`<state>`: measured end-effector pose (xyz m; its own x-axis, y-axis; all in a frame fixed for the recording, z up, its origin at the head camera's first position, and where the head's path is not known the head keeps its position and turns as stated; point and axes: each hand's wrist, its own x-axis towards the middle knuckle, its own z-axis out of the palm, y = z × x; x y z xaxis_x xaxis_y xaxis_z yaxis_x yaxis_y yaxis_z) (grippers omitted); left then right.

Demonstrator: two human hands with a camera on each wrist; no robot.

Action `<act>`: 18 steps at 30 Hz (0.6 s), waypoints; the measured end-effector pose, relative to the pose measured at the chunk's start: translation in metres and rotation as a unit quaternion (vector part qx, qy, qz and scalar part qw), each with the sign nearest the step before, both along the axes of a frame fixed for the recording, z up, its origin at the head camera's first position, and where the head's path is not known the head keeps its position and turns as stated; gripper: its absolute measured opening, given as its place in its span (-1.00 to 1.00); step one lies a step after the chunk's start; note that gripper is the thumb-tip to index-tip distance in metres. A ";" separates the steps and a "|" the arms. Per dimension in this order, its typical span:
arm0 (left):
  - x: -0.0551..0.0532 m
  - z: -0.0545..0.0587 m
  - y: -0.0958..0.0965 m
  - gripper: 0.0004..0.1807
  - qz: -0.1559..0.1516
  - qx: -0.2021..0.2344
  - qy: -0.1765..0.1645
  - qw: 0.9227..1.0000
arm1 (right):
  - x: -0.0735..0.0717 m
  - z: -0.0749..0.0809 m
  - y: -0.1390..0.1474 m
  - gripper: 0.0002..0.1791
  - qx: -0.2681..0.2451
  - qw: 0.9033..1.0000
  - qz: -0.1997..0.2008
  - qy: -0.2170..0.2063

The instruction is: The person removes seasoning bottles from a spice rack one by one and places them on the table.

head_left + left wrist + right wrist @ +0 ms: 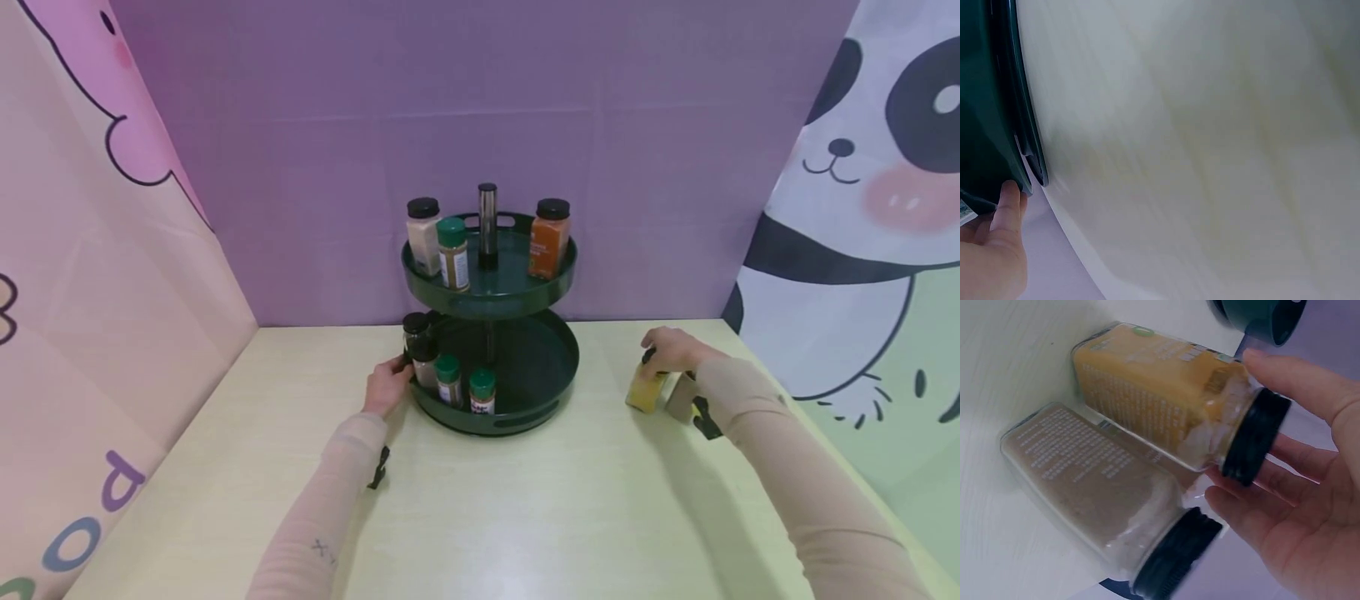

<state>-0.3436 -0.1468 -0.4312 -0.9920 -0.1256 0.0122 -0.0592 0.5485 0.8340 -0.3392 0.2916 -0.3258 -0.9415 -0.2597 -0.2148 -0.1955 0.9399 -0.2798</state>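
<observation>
Holding a yellow jar (643,392) by the neck in the right hand (671,350), with the thumb on one side and bent fingers round the other. Impossible to tell any contact between its base and the table (487,517). Having a brown jar (1091,481), also black-capped, just beside the yellow one and close under the right wrist. Pinching the near rim of the green lower tray (525,367) in the left hand (386,389), with fingers partly hidden at the edge. Having black-capped bottles (424,371) right by the left fingertips, inside that tray, and two green-capped bottles (449,385) a little to their right. Seeing, above and right of the left hand, an upper tray (487,305) with a pale jar (425,240), a green-capped shaker (453,265) and, on the right hand's side, an orange jar (548,246).
</observation>
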 end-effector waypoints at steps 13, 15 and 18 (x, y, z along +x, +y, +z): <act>-0.001 -0.002 -0.001 -0.51 0.002 -0.001 -0.006 1.000 | 0.000 0.022 -0.015 -0.35 -0.012 0.999 0.011 0.045; -0.002 -0.002 -0.001 -0.51 0.002 0.001 -0.006 1.000 | 0.001 0.026 -0.021 -0.36 -0.010 0.999 0.012 0.051; -0.002 -0.003 0.000 -0.52 0.001 0.002 -0.005 1.000 | 0.003 0.032 -0.031 -0.36 -0.009 0.998 0.015 0.058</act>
<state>-0.3454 -0.1472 -0.4344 -0.9919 -0.1269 0.0026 -0.0675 0.5450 0.8357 -0.3360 0.2604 -0.2940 -0.9512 -0.2919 -0.0995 -0.2565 0.9279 -0.2706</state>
